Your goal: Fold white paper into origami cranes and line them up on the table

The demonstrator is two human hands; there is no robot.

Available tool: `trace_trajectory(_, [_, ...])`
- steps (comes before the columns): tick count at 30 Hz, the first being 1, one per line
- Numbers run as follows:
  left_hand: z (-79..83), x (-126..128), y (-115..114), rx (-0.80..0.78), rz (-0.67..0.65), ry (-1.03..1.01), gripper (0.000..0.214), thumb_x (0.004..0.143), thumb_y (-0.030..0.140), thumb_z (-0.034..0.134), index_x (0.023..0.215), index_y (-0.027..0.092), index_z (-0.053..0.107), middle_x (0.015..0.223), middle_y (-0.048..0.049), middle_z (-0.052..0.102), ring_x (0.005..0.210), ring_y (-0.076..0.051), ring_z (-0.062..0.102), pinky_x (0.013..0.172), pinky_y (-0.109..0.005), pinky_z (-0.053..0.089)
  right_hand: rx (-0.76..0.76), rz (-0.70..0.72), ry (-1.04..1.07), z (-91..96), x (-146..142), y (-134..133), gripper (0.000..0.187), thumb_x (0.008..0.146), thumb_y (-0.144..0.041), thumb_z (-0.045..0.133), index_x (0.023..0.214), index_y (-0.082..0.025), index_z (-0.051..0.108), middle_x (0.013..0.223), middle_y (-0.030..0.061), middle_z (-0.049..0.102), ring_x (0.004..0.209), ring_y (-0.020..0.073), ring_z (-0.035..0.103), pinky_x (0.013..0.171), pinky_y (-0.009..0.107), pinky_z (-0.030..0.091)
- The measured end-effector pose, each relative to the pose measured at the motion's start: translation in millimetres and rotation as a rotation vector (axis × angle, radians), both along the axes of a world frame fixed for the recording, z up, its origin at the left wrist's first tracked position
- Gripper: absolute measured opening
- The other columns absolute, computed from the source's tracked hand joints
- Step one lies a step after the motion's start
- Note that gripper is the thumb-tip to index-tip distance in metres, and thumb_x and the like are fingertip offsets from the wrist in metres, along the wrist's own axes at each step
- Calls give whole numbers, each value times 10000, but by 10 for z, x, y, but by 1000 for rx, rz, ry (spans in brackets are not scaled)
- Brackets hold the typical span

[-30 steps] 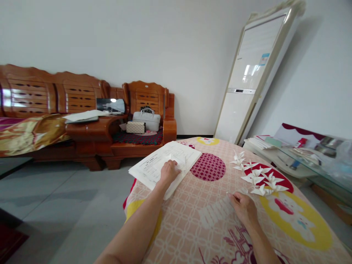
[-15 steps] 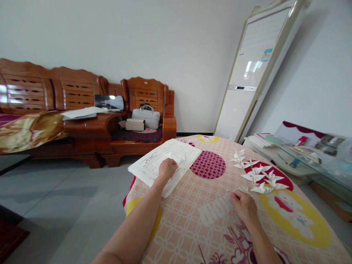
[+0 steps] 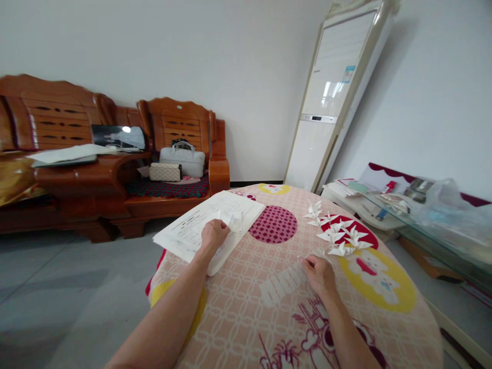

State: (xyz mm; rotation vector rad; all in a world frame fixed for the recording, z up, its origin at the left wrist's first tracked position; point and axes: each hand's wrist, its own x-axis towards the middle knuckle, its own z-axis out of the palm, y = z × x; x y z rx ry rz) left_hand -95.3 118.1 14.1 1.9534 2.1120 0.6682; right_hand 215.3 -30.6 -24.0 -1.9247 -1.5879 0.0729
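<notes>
My left hand [image 3: 213,233] rests on a stack of printed white paper sheets [image 3: 209,226] at the far left of the table, fingers curled round a small folded bit of paper. My right hand [image 3: 318,273] lies knuckles-up on the patterned tablecloth [image 3: 269,302], fingers bent, its fingertips by a small white paper piece [image 3: 317,252]. Several folded white paper cranes [image 3: 335,233] lie in a cluster just beyond the right hand.
A wooden sofa [image 3: 96,169] with bags [image 3: 180,161] and papers stands at the left across grey floor. A tall white air-conditioner unit [image 3: 330,102] leans in the corner. A glass-topped low table [image 3: 415,220] with clutter stands at the right.
The view has swung right and down, so everything shifts left in the picture. Both hands stay where they were on the papers and the cloth.
</notes>
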Motion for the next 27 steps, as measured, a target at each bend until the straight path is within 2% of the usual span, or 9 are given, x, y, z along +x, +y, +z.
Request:
trace_trajectory(7, [23,12,-21,-8,-23,-4,191,774,279,575,785,164,727,738,-74,725,754,-195,673,628,-231,434,2,20,25,-25,26,1,417,827,-463,463,507,-196,471,476,-3,499,489,126,401,516,264,239])
trace_trajectory(14, [30,42,-53,12,-81,23,183,754,196,556,822,156,721,878,-104,724,863,-223,673,731,-259,476,6,16,24,-36,29,-3,409,837,-451,468,525,-188,495,491,-8,504,501,123,414,525,257,246])
trace_trajectory(27, [1,60,-35,23,-28,-16,179,733,221,564,766,132,716,728,-108,705,786,-236,678,695,-265,473,46,19,46,-16,8,-8,404,830,-433,467,506,-193,491,481,-8,508,490,120,401,511,256,249])
